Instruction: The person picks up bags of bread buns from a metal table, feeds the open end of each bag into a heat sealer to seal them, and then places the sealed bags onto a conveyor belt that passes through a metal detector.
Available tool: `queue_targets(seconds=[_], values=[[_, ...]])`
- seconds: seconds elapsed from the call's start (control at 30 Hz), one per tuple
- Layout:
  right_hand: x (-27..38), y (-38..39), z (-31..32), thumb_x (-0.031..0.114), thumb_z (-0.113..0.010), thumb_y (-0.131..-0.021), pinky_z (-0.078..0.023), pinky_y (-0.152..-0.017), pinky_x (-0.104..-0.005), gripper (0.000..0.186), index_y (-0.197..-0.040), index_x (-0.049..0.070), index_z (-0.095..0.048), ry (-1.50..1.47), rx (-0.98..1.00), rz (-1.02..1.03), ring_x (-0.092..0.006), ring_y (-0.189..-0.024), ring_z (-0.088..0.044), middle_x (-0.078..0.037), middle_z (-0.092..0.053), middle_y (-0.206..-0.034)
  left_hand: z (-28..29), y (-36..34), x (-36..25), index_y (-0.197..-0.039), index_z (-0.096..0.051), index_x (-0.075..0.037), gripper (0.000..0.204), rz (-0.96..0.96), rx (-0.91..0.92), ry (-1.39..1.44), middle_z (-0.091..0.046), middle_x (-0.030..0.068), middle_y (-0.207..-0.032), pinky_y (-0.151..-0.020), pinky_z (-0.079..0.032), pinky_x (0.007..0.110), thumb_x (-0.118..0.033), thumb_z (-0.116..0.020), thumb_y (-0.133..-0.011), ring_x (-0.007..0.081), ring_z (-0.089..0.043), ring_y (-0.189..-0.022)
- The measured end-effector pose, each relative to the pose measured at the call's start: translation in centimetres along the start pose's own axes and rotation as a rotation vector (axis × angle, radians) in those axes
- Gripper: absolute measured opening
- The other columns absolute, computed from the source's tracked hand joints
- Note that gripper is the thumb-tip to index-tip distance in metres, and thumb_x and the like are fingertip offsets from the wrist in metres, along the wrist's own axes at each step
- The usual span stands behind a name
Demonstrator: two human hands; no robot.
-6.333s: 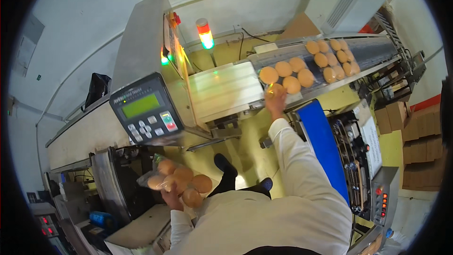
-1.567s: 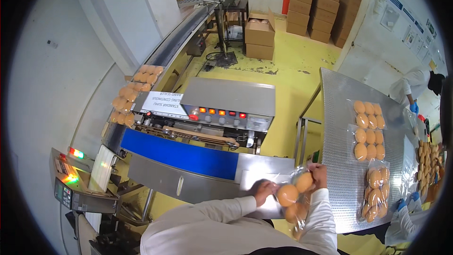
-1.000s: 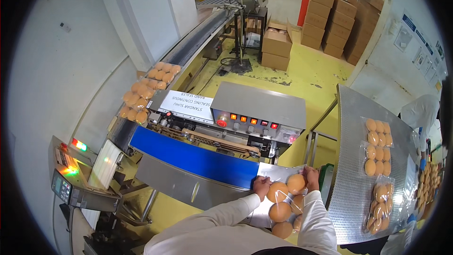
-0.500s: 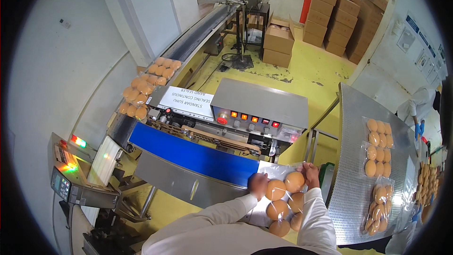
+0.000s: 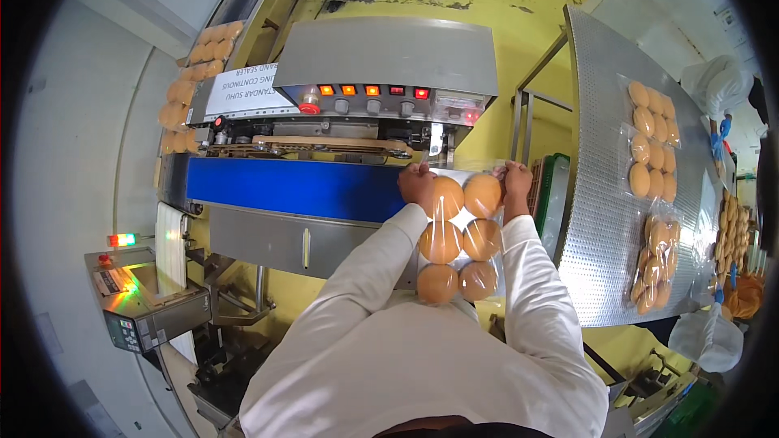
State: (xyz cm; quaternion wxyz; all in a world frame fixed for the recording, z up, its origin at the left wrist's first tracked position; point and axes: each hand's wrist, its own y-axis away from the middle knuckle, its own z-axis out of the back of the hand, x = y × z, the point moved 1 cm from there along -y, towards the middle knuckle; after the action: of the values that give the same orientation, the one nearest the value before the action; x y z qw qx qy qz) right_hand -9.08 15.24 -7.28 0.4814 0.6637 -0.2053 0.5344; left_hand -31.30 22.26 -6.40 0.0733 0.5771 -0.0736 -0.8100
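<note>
A clear plastic bag of round brown buns [image 5: 442, 241] lies in front of me in two columns at the right end of the blue conveyor belt [image 5: 296, 188]. My left hand [image 5: 417, 186] is closed on the bag's far left corner, beside the belt's end. My right hand [image 5: 514, 184] pinches the far right corner, so the bag's mouth edge is stretched between both hands. Just beyond the bag stands a band sealer [image 5: 381, 61] with a grey metal housing, lit orange and red switches and a red button [image 5: 308, 105].
On the right, a perforated metal table [image 5: 600, 154] bears more bagged buns [image 5: 652, 162]. Bagged buns [image 5: 180, 105] also sit on the conveyor at far left. A machine with a lit signal lamp [image 5: 122, 240] stands left. Co-workers' blue gloves [image 5: 719, 136] show far right. A green crate [image 5: 553, 195] stands beside the table.
My view has tilted down and shifted. The bag now lies straighter before me, nearer the sealer's right end, with both hands still at its far corners.
</note>
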Motion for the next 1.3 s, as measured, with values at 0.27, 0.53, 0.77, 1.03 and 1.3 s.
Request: queue_targets(seconds=[0.27, 0.53, 0.77, 1.03, 1.3], values=[[-1.6, 0.1, -0.1, 0.014, -0.055, -0.088, -0.045, -0.054, -0.0288, 0.017, -0.080, -0.001, -0.059, -0.051, 0.040, 0.275, -0.0129, -0.062, -0.055, -0.007, -0.062, -0.073, 0.5, 0.9, -1.7, -0.097, -0.059, -0.009, 0.025, -0.148, -0.138, -0.260, -0.064, 0.0220, -0.085, -0.068, -0.048, 0.051, -0.030, -0.046, -0.092, 0.0442, -0.059, -0.079], [0.6, -1.2, 2.9, 0.012, -0.054, -0.091, -0.046, -0.048, -0.0294, 0.014, -0.086, -0.001, -0.054, -0.172, 0.001, 0.093, -0.0154, -0.055, -0.057, -0.012, -0.066, -0.076, -2.3, 0.6, 0.4, -0.086, -0.062, 0.002, 0.043, 0.039, 0.027, 0.100, -0.068, 0.0138, -0.080, -0.066, -0.051, 0.036, -0.042, -0.062, -0.086, 0.0246, -0.066, -0.072], [0.8, -2.2, 3.2, 0.009, -0.056, -0.090, -0.041, -0.043, -0.0264, 0.011, -0.082, 0.002, -0.057, -0.046, -0.031, 0.146, -0.0134, -0.047, -0.052, -0.007, -0.061, -0.064, -2.4, 3.4, -0.4, -0.083, -0.060, -0.001, 0.033, 0.157, -0.163, -0.012, -0.064, 0.0165, -0.078, -0.068, -0.047, 0.040, -0.033, -0.057, -0.090, 0.0313, -0.063, -0.076], [0.0, -2.5, 2.5, 0.008, -0.055, -0.090, -0.046, -0.045, -0.0280, 0.009, -0.084, 0.001, -0.054, 0.009, 0.015, 0.227, -0.0179, -0.049, -0.059, -0.013, -0.063, -0.064, -1.8, 3.1, -0.9, -0.082, -0.058, -0.001, 0.027, 0.072, -0.232, 0.037, -0.063, 0.0189, -0.077, -0.067, -0.047, 0.043, -0.025, -0.054, -0.091, 0.0339, -0.063, -0.075], [-3.8, -2.6, -2.5, 0.011, -0.060, -0.084, -0.041, -0.053, -0.0276, 0.013, -0.073, 0.004, -0.058, 0.142, -0.055, 0.477, -0.0094, -0.059, -0.049, -0.001, -0.056, -0.063, 2.8, -0.6, 1.4, -0.092, -0.059, 0.002, 0.025, 0.021, -0.179, 0.192, -0.063, 0.0188, -0.086, -0.074, -0.046, 0.038, -0.022, -0.051, -0.094, 0.0256, -0.060, -0.076]])
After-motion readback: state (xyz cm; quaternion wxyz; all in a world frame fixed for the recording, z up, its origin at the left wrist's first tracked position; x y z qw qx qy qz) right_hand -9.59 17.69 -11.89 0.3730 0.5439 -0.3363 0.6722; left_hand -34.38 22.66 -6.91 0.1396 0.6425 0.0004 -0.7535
